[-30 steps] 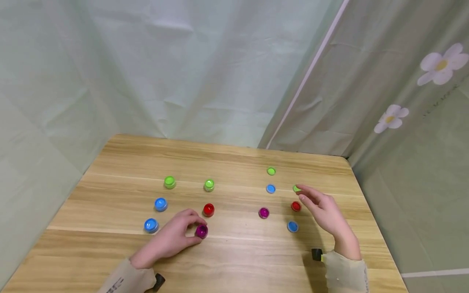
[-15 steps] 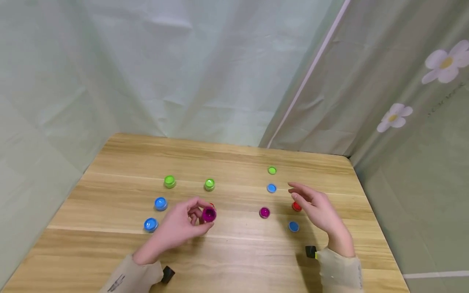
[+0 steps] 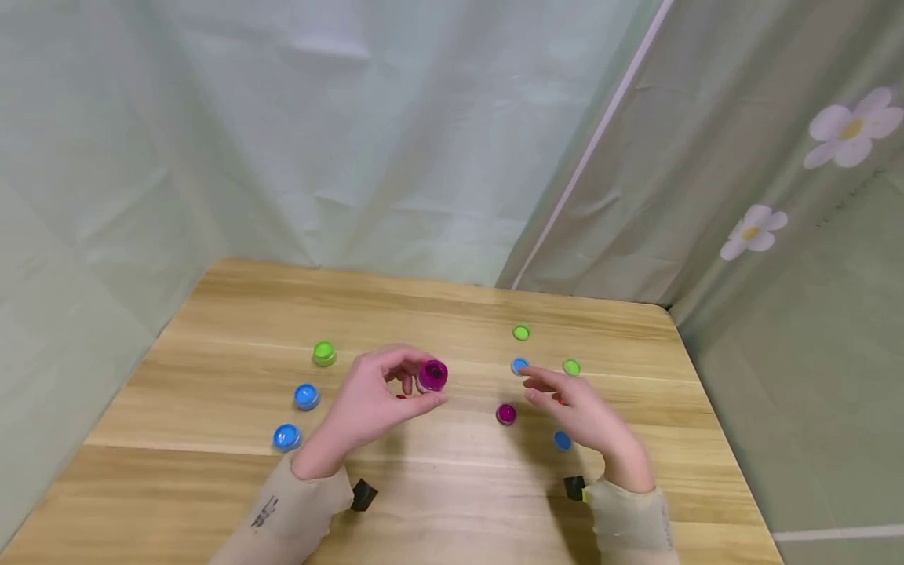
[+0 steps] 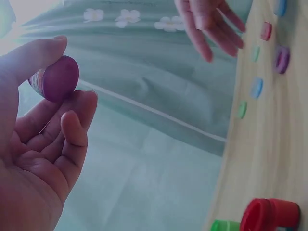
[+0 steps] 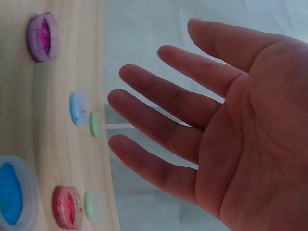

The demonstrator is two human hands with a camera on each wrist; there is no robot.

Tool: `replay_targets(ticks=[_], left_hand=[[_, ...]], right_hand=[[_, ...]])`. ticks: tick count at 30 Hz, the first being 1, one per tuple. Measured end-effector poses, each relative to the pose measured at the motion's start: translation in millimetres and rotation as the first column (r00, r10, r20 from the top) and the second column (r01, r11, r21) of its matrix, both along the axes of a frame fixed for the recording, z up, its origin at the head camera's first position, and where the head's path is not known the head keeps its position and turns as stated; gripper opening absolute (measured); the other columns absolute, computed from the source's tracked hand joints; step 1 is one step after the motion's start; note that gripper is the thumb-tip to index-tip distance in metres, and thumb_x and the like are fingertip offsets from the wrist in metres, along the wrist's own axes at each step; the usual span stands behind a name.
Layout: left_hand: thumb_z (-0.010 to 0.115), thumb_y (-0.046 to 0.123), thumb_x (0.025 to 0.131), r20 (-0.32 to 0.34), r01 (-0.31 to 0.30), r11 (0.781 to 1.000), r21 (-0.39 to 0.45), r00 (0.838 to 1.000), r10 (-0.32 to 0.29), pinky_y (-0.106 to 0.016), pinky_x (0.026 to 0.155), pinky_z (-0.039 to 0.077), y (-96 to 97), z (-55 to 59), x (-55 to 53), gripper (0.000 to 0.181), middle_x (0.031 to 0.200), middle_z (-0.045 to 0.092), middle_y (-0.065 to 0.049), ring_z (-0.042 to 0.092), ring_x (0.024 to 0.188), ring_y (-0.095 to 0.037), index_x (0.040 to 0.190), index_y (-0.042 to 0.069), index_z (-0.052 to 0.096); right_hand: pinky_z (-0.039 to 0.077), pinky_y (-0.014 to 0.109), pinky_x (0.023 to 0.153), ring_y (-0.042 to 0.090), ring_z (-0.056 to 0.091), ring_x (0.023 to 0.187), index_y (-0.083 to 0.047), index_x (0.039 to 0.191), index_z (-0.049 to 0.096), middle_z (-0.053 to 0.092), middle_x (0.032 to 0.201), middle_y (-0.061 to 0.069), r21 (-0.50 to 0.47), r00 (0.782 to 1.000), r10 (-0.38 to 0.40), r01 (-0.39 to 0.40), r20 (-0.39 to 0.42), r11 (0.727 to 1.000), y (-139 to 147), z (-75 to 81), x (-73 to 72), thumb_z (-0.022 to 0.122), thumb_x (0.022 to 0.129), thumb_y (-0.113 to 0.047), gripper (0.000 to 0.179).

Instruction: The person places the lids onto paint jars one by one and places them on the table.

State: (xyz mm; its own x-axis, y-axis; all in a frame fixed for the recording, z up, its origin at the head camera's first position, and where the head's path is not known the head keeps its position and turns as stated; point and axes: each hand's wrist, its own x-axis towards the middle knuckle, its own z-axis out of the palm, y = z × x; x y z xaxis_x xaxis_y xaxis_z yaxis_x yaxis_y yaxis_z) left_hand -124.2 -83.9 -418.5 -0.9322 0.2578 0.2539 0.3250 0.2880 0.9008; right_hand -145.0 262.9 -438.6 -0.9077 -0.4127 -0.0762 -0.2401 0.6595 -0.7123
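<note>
My left hand pinches a small purple jar between thumb and fingers, raised above the table. Its round purple face shows in the left wrist view, beside the thumb. Fingers spread and holding nothing, my right hand hovers over the right side. Below and left of it lies a purple lid with a ridged rim. A blue lid sits at its fingertips in the head view. The red lid is mostly hidden behind that hand from the head view.
Left on the wooden table stand a green jar and two blue jars. A red jar and another green one lie behind my left hand. Right, two green lids and another blue lid. Curtains hang behind.
My left hand has lifted the purple jar off the table and carried it up and to the right. My right hand has moved left, away from the green lid.
</note>
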Motion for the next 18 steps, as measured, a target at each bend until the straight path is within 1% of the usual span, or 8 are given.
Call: replay_targets(ticks=[3, 5, 7, 10, 12, 14, 16, 18], left_hand=[[0.098, 0.027, 0.081, 0.013, -0.001, 0.999, 0.038, 1.000, 0.001, -0.033, 0.071, 0.057, 1.3, 1.7, -1.3, 0.039, 0.101, 0.075, 0.008, 0.068, 0.083, -0.018, 0.112, 0.021, 0.076], [0.098, 0.025, 0.080, 0.032, -0.006, 0.998, 0.059, 0.999, 0.005, -0.032, 0.069, 0.058, 1.0, 2.2, -1.4, 0.040, 0.102, 0.076, 0.007, 0.069, 0.084, -0.019, 0.112, 0.020, 0.074], [0.098, 0.023, 0.080, 0.049, -0.009, 0.997, 0.076, 0.999, 0.006, -0.032, 0.070, 0.058, 0.3, 2.3, -1.9, 0.042, 0.102, 0.077, 0.006, 0.070, 0.085, -0.021, 0.114, 0.019, 0.073], [0.097, 0.024, 0.081, 0.076, -0.018, 0.997, 0.077, 0.997, 0.012, -0.032, 0.069, 0.057, -0.5, 2.5, -2.5, 0.045, 0.103, 0.078, 0.004, 0.070, 0.085, -0.022, 0.120, 0.017, 0.076], [0.096, 0.027, 0.083, 0.091, -0.021, 0.998, 0.063, 0.996, 0.015, -0.032, 0.073, 0.056, -0.1, 2.7, -3.1, 0.048, 0.107, 0.078, 0.004, 0.070, 0.088, -0.021, 0.126, 0.018, 0.078], [0.095, 0.028, 0.084, 0.102, -0.019, 0.998, 0.056, 0.995, 0.014, -0.031, 0.074, 0.056, 0.8, 2.6, -4.1, 0.050, 0.110, 0.077, 0.004, 0.070, 0.090, -0.020, 0.131, 0.019, 0.078], [0.094, 0.025, 0.086, 0.109, -0.012, 0.998, 0.068, 0.994, 0.005, -0.030, 0.077, 0.058, 2.1, 2.4, -5.0, 0.051, 0.114, 0.077, 0.003, 0.071, 0.093, -0.020, 0.133, 0.018, 0.077], [0.092, 0.020, 0.087, 0.114, 0.005, 0.995, 0.100, 0.993, -0.016, -0.029, 0.078, 0.059, 3.5, 2.2, -6.3, 0.052, 0.117, 0.076, -0.001, 0.072, 0.094, -0.021, 0.136, 0.016, 0.075]], right_hand=[[0.051, 0.057, 0.106, 0.026, 0.068, 0.125, -0.015, 0.153, 0.060, 0.069, 0.140, 0.009, 0.029, 1.000, 0.011, -0.011, 0.009, 1.000, -5, -6.3, -0.6, 0.065, 0.109, -0.026, 0.045], [0.050, 0.058, 0.107, 0.029, 0.065, 0.128, -0.014, 0.152, 0.061, 0.070, 0.139, 0.010, 0.052, 1.000, 0.010, -0.011, 0.006, 0.999, -8, -10.0, -1.2, 0.068, 0.108, -0.024, 0.046], [0.051, 0.056, 0.107, 0.030, 0.065, 0.128, -0.013, 0.151, 0.061, 0.069, 0.141, 0.009, 0.078, 1.000, 0.012, -0.012, -0.003, 0.997, -12, -12.6, -1.8, 0.071, 0.105, -0.020, 0.047], [0.052, 0.055, 0.104, 0.032, 0.065, 0.125, -0.011, 0.151, 0.061, 0.067, 0.143, 0.009, 0.121, 0.999, 0.032, -0.030, -0.016, 0.992, -17, -16.1, -2.4, 0.076, 0.101, -0.013, 0.052], [0.052, 0.055, 0.104, 0.033, 0.066, 0.123, -0.010, 0.151, 0.061, 0.067, 0.144, 0.009, 0.144, 0.999, 0.040, -0.037, -0.013, 0.989, -20, -18.3, -2.1, 0.077, 0.099, -0.009, 0.055], [0.052, 0.055, 0.104, 0.034, 0.066, 0.122, -0.009, 0.150, 0.061, 0.067, 0.143, 0.011, 0.156, 0.999, 0.047, -0.046, -0.006, 0.987, -23, -20.7, -1.2, 0.079, 0.097, -0.006, 0.057], [0.050, 0.055, 0.107, 0.034, 0.065, 0.125, -0.010, 0.150, 0.061, 0.066, 0.143, 0.011, 0.161, 0.999, 0.043, -0.044, 0.006, 0.986, -26, -22.7, -0.7, 0.080, 0.096, -0.006, 0.058], [0.049, 0.053, 0.110, 0.033, 0.063, 0.129, -0.010, 0.150, 0.062, 0.065, 0.145, 0.010, 0.171, 0.999, 0.041, -0.040, -0.002, 0.984, -28, -24.8, -0.6, 0.080, 0.096, -0.007, 0.057]])
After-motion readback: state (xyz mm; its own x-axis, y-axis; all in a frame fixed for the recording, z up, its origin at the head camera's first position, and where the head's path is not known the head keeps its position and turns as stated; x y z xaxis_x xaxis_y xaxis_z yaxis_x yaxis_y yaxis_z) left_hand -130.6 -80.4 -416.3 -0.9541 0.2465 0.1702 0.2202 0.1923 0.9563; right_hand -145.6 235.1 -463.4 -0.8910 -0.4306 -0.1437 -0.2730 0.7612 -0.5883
